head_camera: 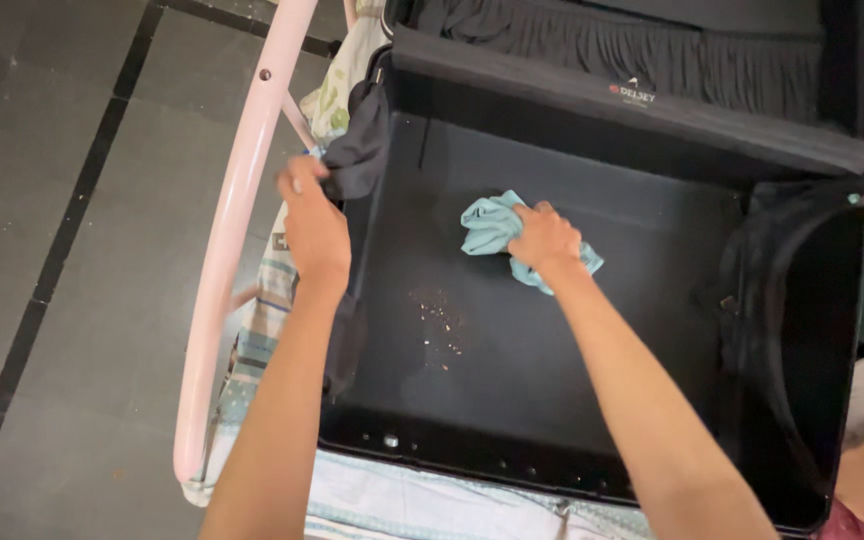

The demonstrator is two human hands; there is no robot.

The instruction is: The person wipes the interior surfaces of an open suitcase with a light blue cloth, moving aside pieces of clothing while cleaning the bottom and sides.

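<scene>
While right hand [544, 240] presses the bunched teal cloth [488, 225] on the suitcase floor [572, 350] | left hand [314, 225] pinches the liner flap [357, 150] | sweep toward crumbs [439, 322], keep flap taut.

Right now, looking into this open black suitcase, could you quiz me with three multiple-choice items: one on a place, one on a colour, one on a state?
1. Where do the small brownish crumbs lie?
A. on the grey tiled floor
B. on the bottom of the open black suitcase
C. on the pink metal rail

2. What colour is the crumpled cloth?
A. pale turquoise
B. red
C. yellow

3. What is the right hand doing?
A. hanging free
B. gripping the rail
C. pressing on the cloth

Answers: 1 B, they speckle the case's dark bottom; 2 A, it shows light blue-green; 3 C, its fingers are bunched on the cloth, while the left hand holds the case's side edge.
</scene>
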